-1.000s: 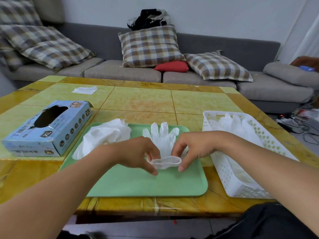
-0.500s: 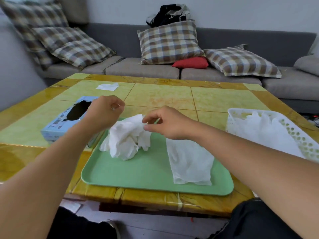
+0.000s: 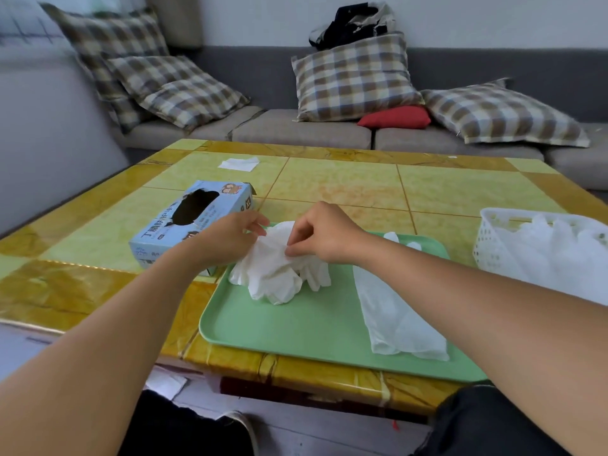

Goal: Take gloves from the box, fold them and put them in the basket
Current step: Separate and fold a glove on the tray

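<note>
a crumpled pile of white gloves is sitting at the back left of the green tray, and it's being pinched from both sides. the top edge is pinched by the left hand with fingers curled, and the right hand is pinching the same bunch just beside it, thumb and fingertips closed on the material. a flat glove is laid out on the right half of the tray, apart from the pile. the blue glove box is seen just left of the tray, partly hidden by the left forearm. the white basket, with gloves inside, is found off to the right on the yellow table. plaid cushions are lined up on the grey sofa behind.
</note>
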The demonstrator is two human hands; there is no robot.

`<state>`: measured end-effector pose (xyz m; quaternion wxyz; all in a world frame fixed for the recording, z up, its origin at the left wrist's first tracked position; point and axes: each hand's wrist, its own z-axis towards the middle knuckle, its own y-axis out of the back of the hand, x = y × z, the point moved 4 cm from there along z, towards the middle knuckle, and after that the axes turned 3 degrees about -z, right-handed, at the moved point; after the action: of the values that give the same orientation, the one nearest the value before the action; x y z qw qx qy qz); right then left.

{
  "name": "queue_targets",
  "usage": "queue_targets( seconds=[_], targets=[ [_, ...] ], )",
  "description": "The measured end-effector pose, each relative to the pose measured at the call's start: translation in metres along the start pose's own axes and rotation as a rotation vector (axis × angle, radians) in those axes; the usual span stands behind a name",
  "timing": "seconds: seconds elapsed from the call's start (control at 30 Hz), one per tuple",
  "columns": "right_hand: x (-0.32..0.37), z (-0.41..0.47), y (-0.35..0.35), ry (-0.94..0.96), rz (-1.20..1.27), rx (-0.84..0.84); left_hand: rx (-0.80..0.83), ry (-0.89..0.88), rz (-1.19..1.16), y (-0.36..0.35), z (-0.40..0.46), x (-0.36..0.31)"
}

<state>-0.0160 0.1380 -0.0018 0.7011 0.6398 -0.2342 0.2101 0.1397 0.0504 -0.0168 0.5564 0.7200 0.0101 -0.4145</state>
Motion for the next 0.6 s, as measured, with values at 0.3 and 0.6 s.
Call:
queue_targets(
  seconds=[0.3,0.6],
  targets=[
    [-0.016,-0.042,0.037,-0.061,0.037,0.421,0.070,-0.019,0.106,-0.010,0.009,0.000],
    [-0.027,-0.069,0.087,-0.120,0.709,-0.038,-0.201,-0.072,-0.311,0.009,-0.010,-0.067]
  ],
)
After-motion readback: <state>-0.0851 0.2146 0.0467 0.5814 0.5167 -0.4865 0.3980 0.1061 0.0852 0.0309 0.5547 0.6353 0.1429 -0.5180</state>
